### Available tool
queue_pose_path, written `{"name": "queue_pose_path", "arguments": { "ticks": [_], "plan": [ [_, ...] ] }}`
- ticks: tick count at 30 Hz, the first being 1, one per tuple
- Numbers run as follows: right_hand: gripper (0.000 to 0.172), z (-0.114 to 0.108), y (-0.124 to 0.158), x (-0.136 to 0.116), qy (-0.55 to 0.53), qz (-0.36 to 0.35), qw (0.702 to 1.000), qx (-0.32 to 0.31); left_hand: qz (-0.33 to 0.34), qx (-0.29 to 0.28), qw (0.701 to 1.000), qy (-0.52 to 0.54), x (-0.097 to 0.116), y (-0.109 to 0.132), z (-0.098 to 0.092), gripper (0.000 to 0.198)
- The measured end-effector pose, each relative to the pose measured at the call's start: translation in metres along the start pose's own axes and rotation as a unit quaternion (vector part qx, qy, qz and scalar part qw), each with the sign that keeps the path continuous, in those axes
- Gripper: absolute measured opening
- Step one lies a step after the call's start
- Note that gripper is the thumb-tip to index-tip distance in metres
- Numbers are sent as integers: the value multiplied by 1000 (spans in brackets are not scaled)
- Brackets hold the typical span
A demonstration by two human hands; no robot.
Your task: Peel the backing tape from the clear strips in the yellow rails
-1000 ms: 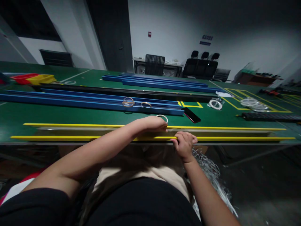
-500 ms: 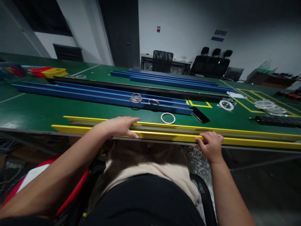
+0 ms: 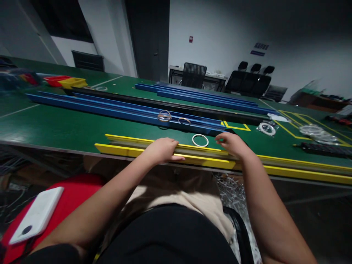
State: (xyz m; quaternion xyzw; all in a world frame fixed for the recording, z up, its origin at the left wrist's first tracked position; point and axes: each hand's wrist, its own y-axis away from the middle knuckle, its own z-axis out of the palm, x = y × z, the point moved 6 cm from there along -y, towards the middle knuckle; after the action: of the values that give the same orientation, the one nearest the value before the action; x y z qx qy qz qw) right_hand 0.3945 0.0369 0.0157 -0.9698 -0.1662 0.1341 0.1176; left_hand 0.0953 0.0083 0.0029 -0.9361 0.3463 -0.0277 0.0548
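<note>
A long yellow channel profile (image 3: pixel 203 160) lies along the near edge of the green table. My left hand (image 3: pixel 164 149) is wrapped over it, thumb on the near wall and fingers across the top. My right hand (image 3: pixel 230 143) hovers above the profile's far side, fingers loosely bent and apart, with nothing visible in them. Just left of those fingers a thin white ring (image 3: pixel 200 140), like a narrow roll of tape, lies flat on the table. Part of a dark phone (image 3: pixel 230 131) shows behind my right hand.
Beyond lies a blue channel profile (image 3: pixel 123 114) with thin rings (image 3: pixel 184 121) on it. A black bar (image 3: pixel 189 107) and more blue profiles (image 3: pixel 206 96) are farther back. Bagged rings (image 3: pixel 267 128) sit right. A red stool (image 3: pixel 82 183) holds a white box (image 3: pixel 38 214).
The yellow profile has slid to the right, with my left hand on it. My right hand has let go of the profile and moved up and left toward the white ring.
</note>
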Motion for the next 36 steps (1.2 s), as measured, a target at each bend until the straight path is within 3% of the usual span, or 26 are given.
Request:
{"name": "queue_pose_path", "arguments": {
  "ticks": [2,5,8,11,13,15,18,20,23,27,29,32,36],
  "plan": [
    [28,24,-26,-8,-1,-55,992,-111,4,0,1000,4,11,-11,3,64],
    [24,47,-49,-10,20,-80,978,-193,12,6,1000,9,21,-18,5,69],
    [8,52,-54,-13,28,-86,974,-208,33,18,999,22,23,-13,2,70],
    [11,40,-43,-19,9,-71,987,-144,44,30,997,58,8,5,-9,69],
    [16,28,-29,-24,-19,-19,998,-60,17,36,996,78,-19,23,-18,71],
    [23,22,-11,-32,-56,50,997,4,-45,41,995,83,-60,46,-25,69],
    [28,24,15,-51,-33,124,991,44,-163,99,974,126,-131,84,-30,66],
    [28,25,26,-63,15,143,988,51,-245,182,932,196,-170,110,-26,74],
    [28,24,35,-71,33,139,988,53,-274,235,858,365,-195,129,-4,81],
    [30,16,43,-65,44,130,988,70,-310,333,730,510,-201,131,17,85],
    [31,11,51,-53,48,134,987,78,-315,356,687,550,-194,121,23,85],
    [33,-1,66,-17,53,147,984,87,-288,329,697,569,-169,93,29,81],
    [35,-20,89,52,56,177,979,81,-254,309,703,589,-121,47,39,80]
  ]
}}
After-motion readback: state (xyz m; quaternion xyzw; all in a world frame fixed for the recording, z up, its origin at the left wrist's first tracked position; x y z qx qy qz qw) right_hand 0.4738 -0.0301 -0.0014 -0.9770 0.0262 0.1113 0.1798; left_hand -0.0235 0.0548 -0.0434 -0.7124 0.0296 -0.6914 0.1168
